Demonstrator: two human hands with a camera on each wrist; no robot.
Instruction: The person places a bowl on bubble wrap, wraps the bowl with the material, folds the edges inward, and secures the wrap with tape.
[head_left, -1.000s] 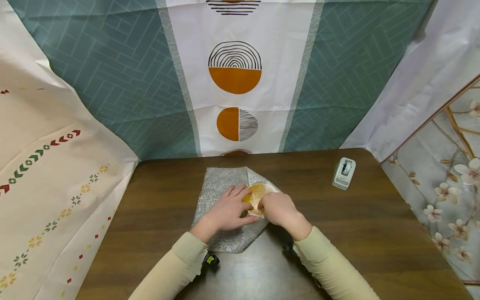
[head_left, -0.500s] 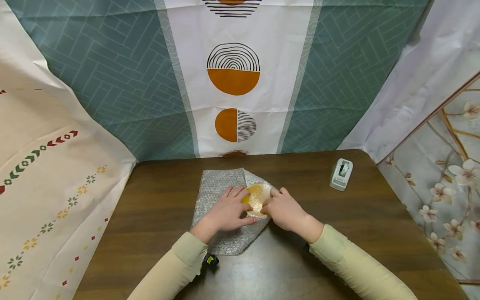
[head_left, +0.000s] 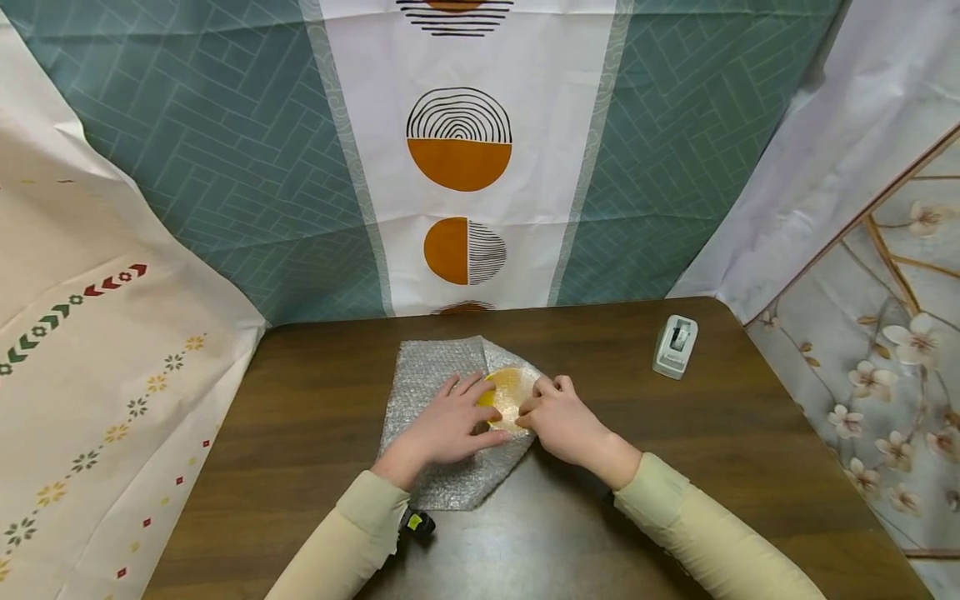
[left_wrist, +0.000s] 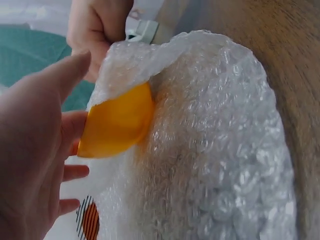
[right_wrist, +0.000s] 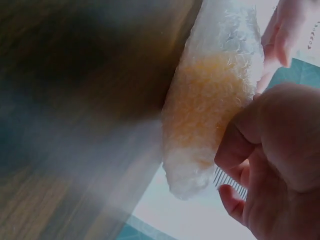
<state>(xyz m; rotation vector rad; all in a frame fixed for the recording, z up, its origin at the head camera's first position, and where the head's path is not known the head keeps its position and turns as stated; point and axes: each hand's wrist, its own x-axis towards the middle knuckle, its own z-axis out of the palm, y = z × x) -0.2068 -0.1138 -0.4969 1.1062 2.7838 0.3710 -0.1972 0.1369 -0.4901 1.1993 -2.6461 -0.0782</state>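
A sheet of bubble wrap (head_left: 429, 375) lies on the table, its right part folded over a round, smooth yellow-orange thing (left_wrist: 119, 125). An uncovered section of this thing shows in the left wrist view; its exact kind is unclear. My left hand (head_left: 448, 427), fingers spread, touches its left edge and rests over the wrap. At the folded right end, my right hand (head_left: 566, 422) has its fingers curled and pinches the wrap's edge. Through the bubbles, the right wrist view shows the covered part as a pale orange patch (right_wrist: 212, 100).
A small white device (head_left: 675, 347) with a dark slot stands on the brown wooden table (head_left: 322, 400) at the back right. A patterned curtain (head_left: 457, 50) hangs behind the table, with cloths along both sides.
My right hand has shifted slightly outward along the folded wrap, and its forearm has swung right. My left hand stays on the yellow-orange thing. The head view has turned slightly right.
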